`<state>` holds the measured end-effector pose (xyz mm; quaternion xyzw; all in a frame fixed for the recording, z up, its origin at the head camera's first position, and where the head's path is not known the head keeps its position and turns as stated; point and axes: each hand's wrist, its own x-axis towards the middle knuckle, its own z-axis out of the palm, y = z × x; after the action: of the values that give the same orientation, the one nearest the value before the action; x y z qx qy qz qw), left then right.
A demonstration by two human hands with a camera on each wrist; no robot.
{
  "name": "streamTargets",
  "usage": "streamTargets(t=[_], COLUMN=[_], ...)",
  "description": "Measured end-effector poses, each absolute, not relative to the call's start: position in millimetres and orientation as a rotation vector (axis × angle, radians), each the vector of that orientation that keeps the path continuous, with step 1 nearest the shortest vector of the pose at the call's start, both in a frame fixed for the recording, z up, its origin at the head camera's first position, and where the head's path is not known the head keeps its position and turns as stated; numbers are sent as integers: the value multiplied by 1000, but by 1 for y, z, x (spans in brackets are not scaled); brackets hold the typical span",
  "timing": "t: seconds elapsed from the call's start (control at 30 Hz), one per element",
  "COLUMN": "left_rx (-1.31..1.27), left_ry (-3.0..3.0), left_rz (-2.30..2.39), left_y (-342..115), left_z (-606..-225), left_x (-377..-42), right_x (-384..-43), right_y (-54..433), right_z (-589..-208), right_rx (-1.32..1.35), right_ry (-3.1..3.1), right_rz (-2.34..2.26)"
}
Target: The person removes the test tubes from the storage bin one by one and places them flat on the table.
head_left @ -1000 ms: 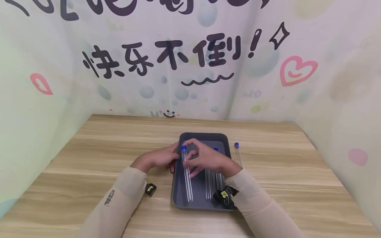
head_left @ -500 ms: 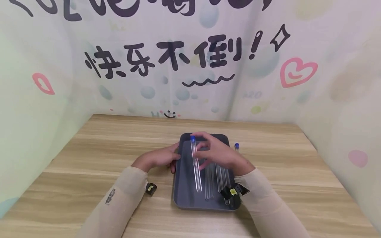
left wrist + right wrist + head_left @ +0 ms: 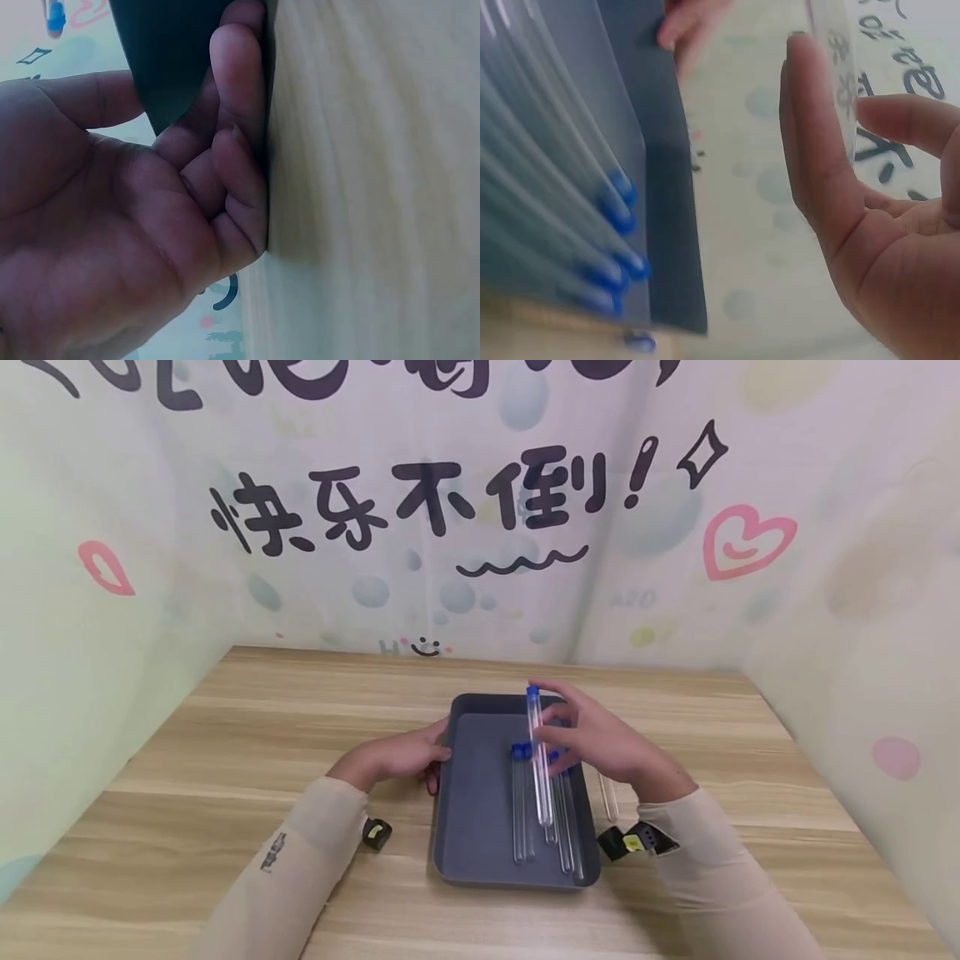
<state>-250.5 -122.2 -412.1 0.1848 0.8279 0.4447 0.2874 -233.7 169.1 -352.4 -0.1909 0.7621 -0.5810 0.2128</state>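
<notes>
My right hand (image 3: 600,739) pinches a clear test tube (image 3: 540,760) with a blue cap between thumb and fingers. The tube stands nearly upright over the right half of a dark grey tray (image 3: 468,827), cap upward. Below it, several more blue-capped test tubes (image 3: 519,810) lie side by side in the tray, their caps (image 3: 619,187) grouped at one end in the right wrist view. My left hand (image 3: 405,752) holds the tray's left side, thumb at the rim. In the left wrist view its curled fingers (image 3: 236,75) press low against the tray wall, touching the tabletop.
Another test tube (image 3: 608,797) lies on the wooden table (image 3: 300,702) just right of the tray, partly hidden by the right hand. A printed curtain (image 3: 420,593) closes off the back and sides. Black wrist cameras (image 3: 377,833) sit at both sleeves.
My right hand has carried the test tube rightward and slightly up, from the tray's left side to above the tubes on its right. My left hand stays at the tray's edge.
</notes>
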Motion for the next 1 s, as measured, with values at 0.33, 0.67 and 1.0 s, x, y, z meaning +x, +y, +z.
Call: streamTargets(t=[0.33, 0.67, 1.0], left_rx=[509, 510, 519], left_ry=[2201, 2197, 2193], left_rz=[1183, 1186, 1198], left_y=[-124, -124, -124], left_z=[-411, -413, -414], left_x=[-252, -253, -253], right_x=[-237, -241, -246], right_y=[211, 234, 254], right_z=[-350, -360, -370], right_rx=[-459, -442, -400], right_ry=[2190, 2224, 2269], right_rz=[-1621, -1603, -1585])
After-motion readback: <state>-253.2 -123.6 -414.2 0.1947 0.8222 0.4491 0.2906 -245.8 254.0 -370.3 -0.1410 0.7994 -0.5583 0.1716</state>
